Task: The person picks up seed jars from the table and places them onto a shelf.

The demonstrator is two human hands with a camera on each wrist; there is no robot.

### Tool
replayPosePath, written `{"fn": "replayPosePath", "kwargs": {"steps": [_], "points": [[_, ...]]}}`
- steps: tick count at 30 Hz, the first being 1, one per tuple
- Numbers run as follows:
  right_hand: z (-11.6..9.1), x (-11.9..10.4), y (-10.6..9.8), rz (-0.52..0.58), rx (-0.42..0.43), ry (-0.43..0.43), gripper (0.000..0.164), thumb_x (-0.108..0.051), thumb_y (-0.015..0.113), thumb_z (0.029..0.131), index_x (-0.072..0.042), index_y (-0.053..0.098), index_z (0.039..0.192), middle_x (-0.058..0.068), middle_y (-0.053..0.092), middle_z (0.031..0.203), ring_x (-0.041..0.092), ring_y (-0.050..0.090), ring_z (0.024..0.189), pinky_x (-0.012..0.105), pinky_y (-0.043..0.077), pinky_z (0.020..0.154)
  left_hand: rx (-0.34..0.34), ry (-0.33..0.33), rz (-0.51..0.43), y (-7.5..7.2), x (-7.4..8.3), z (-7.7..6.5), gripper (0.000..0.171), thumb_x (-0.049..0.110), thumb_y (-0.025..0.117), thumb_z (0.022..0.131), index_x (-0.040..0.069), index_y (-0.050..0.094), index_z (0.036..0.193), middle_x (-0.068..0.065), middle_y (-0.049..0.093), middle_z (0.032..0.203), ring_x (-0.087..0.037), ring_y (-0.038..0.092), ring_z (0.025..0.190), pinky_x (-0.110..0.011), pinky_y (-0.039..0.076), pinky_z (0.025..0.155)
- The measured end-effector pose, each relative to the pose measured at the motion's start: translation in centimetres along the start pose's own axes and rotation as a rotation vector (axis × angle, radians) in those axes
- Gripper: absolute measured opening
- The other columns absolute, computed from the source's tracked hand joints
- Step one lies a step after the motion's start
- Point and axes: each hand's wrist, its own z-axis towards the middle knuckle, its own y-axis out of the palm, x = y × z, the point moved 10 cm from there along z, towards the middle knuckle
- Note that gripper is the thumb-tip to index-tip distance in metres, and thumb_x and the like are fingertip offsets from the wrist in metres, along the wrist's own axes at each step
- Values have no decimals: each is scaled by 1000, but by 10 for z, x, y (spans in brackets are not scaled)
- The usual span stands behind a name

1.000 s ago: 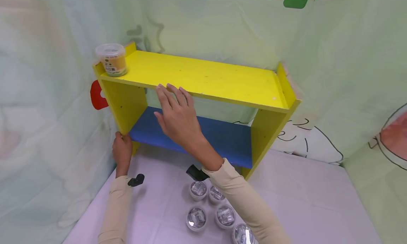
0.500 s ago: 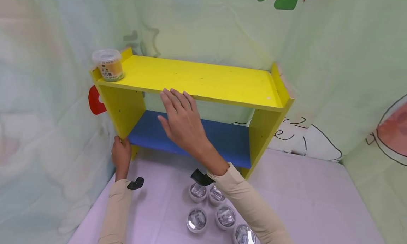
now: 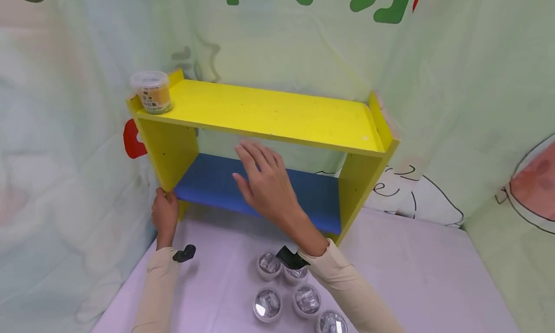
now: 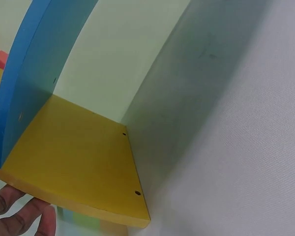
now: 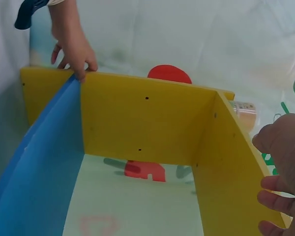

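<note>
"Head view?"

"A yellow-and-blue shelf unit of flat painted boards (image 3: 269,116) stands on the pale cloth-covered table (image 3: 412,265). The left hand (image 3: 165,216) grips the front edge of its yellow side panel (image 3: 166,154), presumably steadying it. The right hand (image 3: 270,183) hovers, fingers nearly straight, slightly apart, holding nothing. A clear lidded plastic tub (image 3: 151,93) sits beside the raised end (image 3: 177,76), perhaps for security."

"Left wrist?"

"Smooth paint, round drilled holes (image 4: 137,192); fingers bent at the panel's edge."

"Right wrist?"

"Left fingers clamped where the blue board (image 5: 44,142) meets that panel."

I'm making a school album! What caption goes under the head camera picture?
Left hand gripping a yellow-and-blue shelf, right hand in front, a tub on top.
</note>
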Motion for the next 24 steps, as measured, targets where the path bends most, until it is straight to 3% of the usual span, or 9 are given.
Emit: {"fn": "replayPosePath", "kwargs": {"steps": [12,24], "points": [[-46,7,0,42,-72,-15,49,-21,68,90,-3,55,134,13,60,132,27,60,115,38,52,82,-1,4,2,1,0,1,41,34,37,103,-1,46,122,-22,56,97,-38,55,83,-46,41,65],[-95,9,12,125,-188,56,49,-23,69,90,-7,55,135,11,62,130,25,64,112,37,54,87,-16,-9,-21,2,-1,0,42,32,37,103,-2,44,127,-25,56,106,-41,56,92,-53,45,77]]}}
